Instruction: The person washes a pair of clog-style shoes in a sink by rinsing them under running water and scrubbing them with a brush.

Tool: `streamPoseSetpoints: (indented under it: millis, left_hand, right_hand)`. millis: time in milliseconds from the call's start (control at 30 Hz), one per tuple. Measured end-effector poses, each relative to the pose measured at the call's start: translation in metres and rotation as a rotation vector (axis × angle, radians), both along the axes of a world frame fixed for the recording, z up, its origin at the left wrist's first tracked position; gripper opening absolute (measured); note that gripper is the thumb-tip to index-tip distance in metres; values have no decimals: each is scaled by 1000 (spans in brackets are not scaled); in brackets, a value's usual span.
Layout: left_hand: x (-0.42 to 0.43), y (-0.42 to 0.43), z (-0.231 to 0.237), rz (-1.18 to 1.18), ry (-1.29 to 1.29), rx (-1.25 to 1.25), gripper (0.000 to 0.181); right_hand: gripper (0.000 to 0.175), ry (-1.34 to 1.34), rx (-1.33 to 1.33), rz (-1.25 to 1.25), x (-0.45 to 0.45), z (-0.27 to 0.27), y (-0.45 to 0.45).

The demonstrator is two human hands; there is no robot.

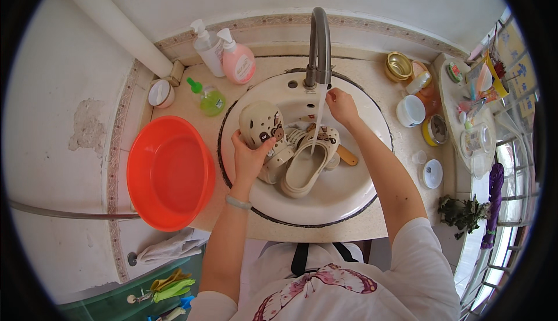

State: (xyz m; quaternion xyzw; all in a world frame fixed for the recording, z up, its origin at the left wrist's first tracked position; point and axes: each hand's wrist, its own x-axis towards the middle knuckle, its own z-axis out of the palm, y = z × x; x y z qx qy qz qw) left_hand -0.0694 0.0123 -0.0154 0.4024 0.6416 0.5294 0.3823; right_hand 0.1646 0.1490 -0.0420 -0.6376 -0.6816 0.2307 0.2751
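My left hand (253, 157) grips a beige clog (260, 124) with bear charms, held tilted over the left side of the white washbasin (348, 199). A matching clog (307, 170) lies in the basin with its opening up. Water (320, 118) runs from the metal faucet (321, 42) into this second clog. Just right of the stream, near the faucet's base, is my right hand (343, 106) with curled fingers; whether they hold anything is hidden. Partly under the second clog, a brush with an orange-brown handle (347, 155) rests in the basin.
A red plastic basin (170, 172) stands left of the washbasin. Behind it are a green pump bottle (212, 101), a pink one (239, 63) and a white one (210, 52). Bowls, including a gold one (398, 66), and several containers line the right side. Dark wilted leaves (462, 213) hang at the right edge.
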Motion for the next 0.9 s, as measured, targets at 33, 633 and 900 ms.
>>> streamPoseSetpoints:
  millis: [33,633,900]
  left_hand:
    - [-5,6,-3,-29,-4,-32,67]
    - [-14,62,-49,-222,138,-357,80]
    - [-22,30,-32,-254,133,-273,76]
  right_hand:
    - [28,-4,11,0,-5,11,6]
    - [42,25,97,-73,-21,32,67]
    - [51,251,-345,-91,-11,34,44]
